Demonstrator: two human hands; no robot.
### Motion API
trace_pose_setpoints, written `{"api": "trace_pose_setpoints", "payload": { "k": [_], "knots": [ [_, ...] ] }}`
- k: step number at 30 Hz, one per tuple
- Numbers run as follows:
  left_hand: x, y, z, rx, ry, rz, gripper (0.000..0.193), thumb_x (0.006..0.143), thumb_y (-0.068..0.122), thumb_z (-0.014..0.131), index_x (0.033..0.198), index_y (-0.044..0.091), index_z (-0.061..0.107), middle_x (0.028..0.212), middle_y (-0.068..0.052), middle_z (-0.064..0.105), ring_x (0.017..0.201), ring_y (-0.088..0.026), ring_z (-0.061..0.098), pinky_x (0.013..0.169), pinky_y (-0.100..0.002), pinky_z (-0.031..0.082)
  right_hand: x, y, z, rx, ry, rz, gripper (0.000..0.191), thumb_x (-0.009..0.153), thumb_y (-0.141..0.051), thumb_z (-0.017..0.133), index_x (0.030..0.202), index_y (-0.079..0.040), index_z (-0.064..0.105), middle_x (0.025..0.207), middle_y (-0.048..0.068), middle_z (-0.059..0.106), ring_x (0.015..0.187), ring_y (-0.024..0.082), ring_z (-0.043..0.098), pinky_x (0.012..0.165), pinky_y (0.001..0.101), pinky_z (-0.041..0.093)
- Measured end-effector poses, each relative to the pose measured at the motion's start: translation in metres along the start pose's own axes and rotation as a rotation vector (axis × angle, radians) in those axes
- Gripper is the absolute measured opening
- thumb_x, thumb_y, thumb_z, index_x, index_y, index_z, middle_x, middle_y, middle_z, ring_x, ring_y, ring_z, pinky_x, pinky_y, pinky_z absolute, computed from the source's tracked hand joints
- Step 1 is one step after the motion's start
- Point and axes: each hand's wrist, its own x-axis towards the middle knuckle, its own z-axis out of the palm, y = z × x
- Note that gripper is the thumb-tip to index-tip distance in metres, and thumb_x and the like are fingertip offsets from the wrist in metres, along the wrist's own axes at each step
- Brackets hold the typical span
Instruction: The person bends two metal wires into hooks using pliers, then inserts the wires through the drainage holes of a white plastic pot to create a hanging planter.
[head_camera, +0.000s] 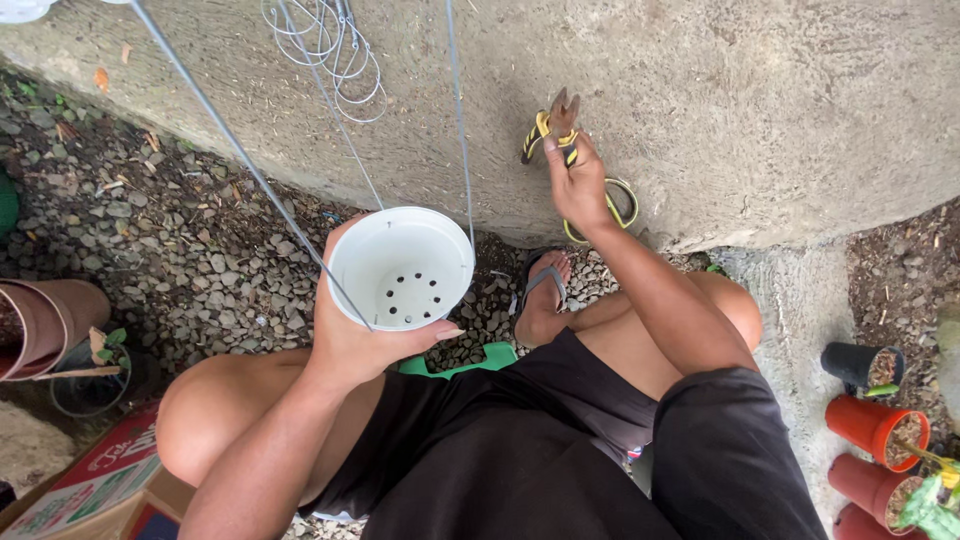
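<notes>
My left hand grips a white plastic hanging pot from the side; the pot is empty and has drain holes in its bottom. Thin metal wires run up from its rim out of the top of the view. My right hand is stretched forward and closed around pliers with yellow and black handles, their jaws pointing up over the concrete slab. A small yellow-green coil of wire lies on the slab just beside that wrist.
A bundle of wire loops hangs at the top. Gravel covers the ground at left. Brown pots and a cardboard box sit at lower left, orange and black pots at lower right. My sandalled foot rests near the slab.
</notes>
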Motion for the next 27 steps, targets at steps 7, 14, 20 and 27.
{"api": "trace_pose_setpoints", "payload": {
  "k": [7, 14, 20, 27],
  "knots": [
    [0.001, 0.000, 0.002, -0.017, -0.028, -0.013, 0.105, 0.061, 0.016, 0.100, 0.145, 0.001, 0.039, 0.136, -0.011, 0.060, 0.128, -0.021, 0.063, 0.112, -0.040, 0.052, -0.002, 0.006, 0.001, 0.118, -0.092, -0.126, 0.031, 0.103, -0.021, 0.073, 0.082, -0.002, 0.060, 0.108, 0.017, 0.060, 0.107, 0.029, 0.059, 0.094, 0.0392, 0.048],
    [-0.005, 0.007, 0.006, 0.035, -0.068, -0.029, 0.106, 0.059, 0.021, 0.103, 0.145, 0.000, 0.043, 0.134, -0.011, 0.063, 0.125, -0.019, 0.064, 0.110, -0.037, 0.053, 0.001, 0.019, -0.005, 0.452, -0.393, 0.289, 0.018, 0.111, -0.021, 0.056, 0.113, -0.007, 0.067, 0.140, 0.015, 0.067, 0.137, 0.025, 0.061, 0.120, 0.0383, 0.045],
    [-0.013, 0.014, 0.006, 0.005, -0.174, 0.022, 0.112, 0.060, 0.024, 0.104, 0.149, -0.001, 0.042, 0.141, -0.011, 0.060, 0.131, -0.021, 0.061, 0.114, -0.038, 0.050, -0.014, -0.041, -0.059, -0.066, -0.477, -0.096, 0.023, 0.100, 0.002, 0.068, 0.123, 0.000, 0.068, 0.138, 0.014, 0.057, 0.132, 0.029, 0.061, 0.112, 0.0406, 0.052],
    [-0.026, 0.023, 0.011, -0.031, -0.253, -0.024, 0.113, 0.059, 0.028, 0.105, 0.149, 0.001, 0.044, 0.142, -0.010, 0.060, 0.132, -0.020, 0.062, 0.115, -0.037, 0.052, -0.018, -0.139, -0.114, -0.695, -0.630, -0.548, 0.036, 0.064, 0.004, 0.076, 0.100, -0.001, 0.075, 0.141, 0.018, 0.059, 0.140, 0.034, 0.049, 0.120, 0.0532, 0.037]
  ]
}}
